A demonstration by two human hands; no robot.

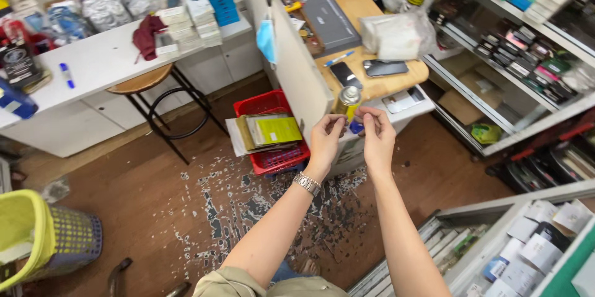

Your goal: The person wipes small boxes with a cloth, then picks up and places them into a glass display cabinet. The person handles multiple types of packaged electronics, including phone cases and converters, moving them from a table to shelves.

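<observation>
Head view: both arms reach forward over a worn brown floor toward the near end of a rounded wooden table (396, 80).
Left hand: the left hand (325, 139), a metal watch at its wrist, has thumb and fingers pinched on the lower side of a small yellow cylindrical spray can with a silver top (348, 102), holding it upright.
Right hand: the right hand (378, 136) has its fingertips drawn together just right of the can's base, next to a small blue piece (356, 127); whether it grips that piece or only touches it cannot be told.
Can position: between the two hands, slightly above them, in front of the white table edge, apart from the two dark phones (365, 71) lying on the table.
Doing it well: in my judgement, a firm left-hand hold low on the can keeps it steady, letting the right fingertips work the small piece squarely without tilting the nozzle.
Nearby: a red plastic basket of papers (273, 148) sits on the floor, left of the hands.
</observation>
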